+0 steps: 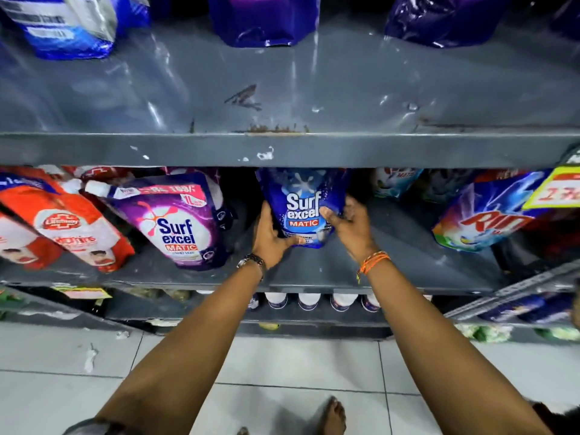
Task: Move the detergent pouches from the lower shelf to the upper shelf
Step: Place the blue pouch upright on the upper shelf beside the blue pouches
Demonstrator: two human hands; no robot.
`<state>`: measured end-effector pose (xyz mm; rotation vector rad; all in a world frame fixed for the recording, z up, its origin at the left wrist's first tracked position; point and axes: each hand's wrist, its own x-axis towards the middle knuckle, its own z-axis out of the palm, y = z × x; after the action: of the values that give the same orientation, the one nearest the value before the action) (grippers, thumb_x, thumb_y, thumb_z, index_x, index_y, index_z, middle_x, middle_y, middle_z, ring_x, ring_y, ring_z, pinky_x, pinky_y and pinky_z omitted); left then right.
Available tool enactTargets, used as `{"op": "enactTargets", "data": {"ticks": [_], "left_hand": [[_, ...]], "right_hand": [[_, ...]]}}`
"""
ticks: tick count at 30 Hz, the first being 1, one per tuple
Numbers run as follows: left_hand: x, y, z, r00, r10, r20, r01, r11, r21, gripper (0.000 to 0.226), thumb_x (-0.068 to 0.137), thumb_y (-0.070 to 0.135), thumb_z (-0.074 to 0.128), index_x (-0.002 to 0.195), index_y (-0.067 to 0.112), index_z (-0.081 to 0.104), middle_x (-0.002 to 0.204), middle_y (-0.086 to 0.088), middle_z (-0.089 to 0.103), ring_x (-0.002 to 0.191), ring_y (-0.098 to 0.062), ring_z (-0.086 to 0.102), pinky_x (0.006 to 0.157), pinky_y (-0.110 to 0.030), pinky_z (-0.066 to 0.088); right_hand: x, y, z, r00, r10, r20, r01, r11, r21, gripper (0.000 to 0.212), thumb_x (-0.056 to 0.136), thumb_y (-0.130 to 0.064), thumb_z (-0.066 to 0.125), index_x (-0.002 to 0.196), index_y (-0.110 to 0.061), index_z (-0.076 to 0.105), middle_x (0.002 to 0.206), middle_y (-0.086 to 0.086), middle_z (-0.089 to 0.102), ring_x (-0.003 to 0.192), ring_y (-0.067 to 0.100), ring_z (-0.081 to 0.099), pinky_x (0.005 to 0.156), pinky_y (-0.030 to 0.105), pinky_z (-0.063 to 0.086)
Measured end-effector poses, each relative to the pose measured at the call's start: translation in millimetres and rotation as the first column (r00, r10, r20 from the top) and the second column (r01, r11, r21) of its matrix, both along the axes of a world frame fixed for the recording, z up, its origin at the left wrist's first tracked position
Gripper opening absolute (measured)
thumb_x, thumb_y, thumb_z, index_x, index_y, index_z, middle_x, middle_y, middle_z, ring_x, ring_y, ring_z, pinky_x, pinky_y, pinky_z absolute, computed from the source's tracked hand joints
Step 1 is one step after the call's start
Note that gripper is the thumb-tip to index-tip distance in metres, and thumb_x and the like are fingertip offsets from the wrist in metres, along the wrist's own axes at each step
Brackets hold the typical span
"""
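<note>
Head view — the left hand and right hand clamp the blue pouch from nine and three o'clock, fingers curled on its sides. It stands upright on the lower shelf, steadied for lifting to the upper shelf at twelve.

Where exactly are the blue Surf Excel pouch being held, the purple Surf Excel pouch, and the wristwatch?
blue Surf Excel pouch (303,208): head view, on its printed front.
purple Surf Excel pouch (175,224): head view, on its white logo patch.
wristwatch (252,261): head view, on the band at the left wrist.

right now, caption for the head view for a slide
Both hands, left and right, grip a blue detergent pouch on the lower shelf.
</note>
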<state>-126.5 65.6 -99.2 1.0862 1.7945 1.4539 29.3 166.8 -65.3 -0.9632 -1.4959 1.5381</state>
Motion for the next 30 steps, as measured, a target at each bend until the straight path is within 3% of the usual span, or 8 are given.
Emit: {"op": "enactTargets", "data": {"ticks": [4, 6, 9, 12, 20, 22, 25, 30], "left_hand": [[4, -34, -3, 0.999, -0.033, 0.015, 0.033, 0.999, 0.038, 0.105, 0.053, 0.022, 0.094, 0.140, 0.040, 0.040, 0.124, 0.026, 0.067, 0.116, -0.002, 0.066, 0.095, -0.031, 0.059], [6, -59, -3, 0.998, -0.066, 0.004, 0.065, 0.997, 0.043, 0.105, 0.049, 0.034, 0.096, 0.136, 0.050, 0.041, 0.123, 0.032, 0.067, 0.115, 0.003, 0.066, 0.097, -0.033, 0.059], [12, -98, 5, 0.995, -0.105, 0.002, 0.104, 0.994, 0.038, 0.103, 0.045, 0.049, 0.098, 0.132, 0.057, 0.043, 0.126, 0.023, 0.069, 0.118, -0.006, 0.068, 0.096, -0.042, 0.060], [15, -142, 17, 0.991, -0.135, -0.012, 0.136, 0.990, 0.030, 0.107, 0.047, 0.041, 0.101, 0.137, 0.047, 0.045, 0.132, 0.013, 0.069, 0.120, -0.013, 0.069, 0.094, -0.050, 0.061], [-3, -219, 100, 0.976, -0.112, -0.185, 0.133, 0.986, 0.103, 0.108, 0.046, 0.059, 0.096, 0.140, 0.045, 0.045, 0.130, 0.022, 0.068, 0.120, -0.003, 0.066, 0.097, -0.038, 0.060], [-12, -229, 138, 0.956, -0.059, -0.288, 0.108, 0.982, 0.156, 0.104, 0.042, 0.072, 0.090, 0.134, 0.056, 0.044, 0.124, 0.033, 0.066, 0.115, 0.007, 0.064, 0.094, -0.022, 0.058], [-28, -238, 202, 0.927, -0.011, -0.374, 0.118, 0.957, 0.264, 0.093, 0.045, 0.074, 0.086, 0.128, 0.058, 0.046, 0.119, 0.042, 0.064, 0.106, 0.018, 0.063, 0.082, -0.004, 0.053], [-70, -229, 286, 0.942, 0.011, -0.337, 0.119, 0.925, 0.362, 0.094, 0.051, 0.058, 0.095, 0.132, 0.036, 0.054, 0.120, 0.018, 0.075, 0.110, -0.006, 0.073, 0.094, -0.043, 0.060]], "right_hand": [[13, -38, -2, 0.999, -0.040, -0.004, 0.040, 0.999, -0.030, 0.035, 0.088, 0.006, 0.069, 0.122, 0.003, 0.061, 0.105, 0.004, 0.074, 0.084, 0.001, 0.075, 0.076, 0.023, 0.063], [21, -64, -1, 0.998, -0.059, 0.011, 0.059, 0.997, -0.056, 0.031, 0.088, -0.001, 0.072, 0.118, -0.002, 0.063, 0.103, 0.000, 0.076, 0.088, 0.004, 0.076, 0.079, 0.031, 0.065], [35, -106, 5, 0.997, -0.078, 0.024, 0.079, 0.996, -0.039, 0.023, 0.089, -0.006, 0.073, 0.111, -0.010, 0.068, 0.101, -0.004, 0.079, 0.094, 0.015, 0.078, 0.079, 0.037, 0.066], [45, -157, 25, 0.996, -0.084, -0.016, 0.084, 0.996, -0.011, 0.022, 0.088, -0.007, 0.073, 0.102, -0.024, 0.072, 0.098, -0.008, 0.082, 0.091, 0.013, 0.078, 0.073, 0.031, 0.065], [44, -242, 120, 0.995, -0.070, -0.074, 0.082, 0.982, 0.168, 0.020, 0.087, -0.021, 0.074, 0.106, -0.029, 0.075, 0.106, 0.000, 0.081, 0.094, 0.022, 0.079, 0.072, 0.039, 0.065], [35, -246, 156, 0.993, -0.039, -0.115, 0.065, 0.970, 0.233, 0.022, 0.087, -0.018, 0.074, 0.106, -0.029, 0.075, 0.103, 0.000, 0.082, 0.087, 0.020, 0.080, 0.062, 0.033, 0.064], [16, -251, 220, 0.975, 0.034, -0.219, 0.039, 0.946, 0.321, 0.025, 0.081, -0.024, 0.074, 0.106, -0.030, 0.076, 0.103, -0.003, 0.082, 0.091, 0.016, 0.080, 0.068, 0.025, 0.063], [-31, -230, 301, 0.946, 0.133, -0.297, 0.001, 0.911, 0.412, 0.018, 0.087, -0.011, 0.072, 0.098, -0.023, 0.080, 0.098, 0.000, 0.083, 0.087, 0.016, 0.079, 0.070, 0.027, 0.063]]}}
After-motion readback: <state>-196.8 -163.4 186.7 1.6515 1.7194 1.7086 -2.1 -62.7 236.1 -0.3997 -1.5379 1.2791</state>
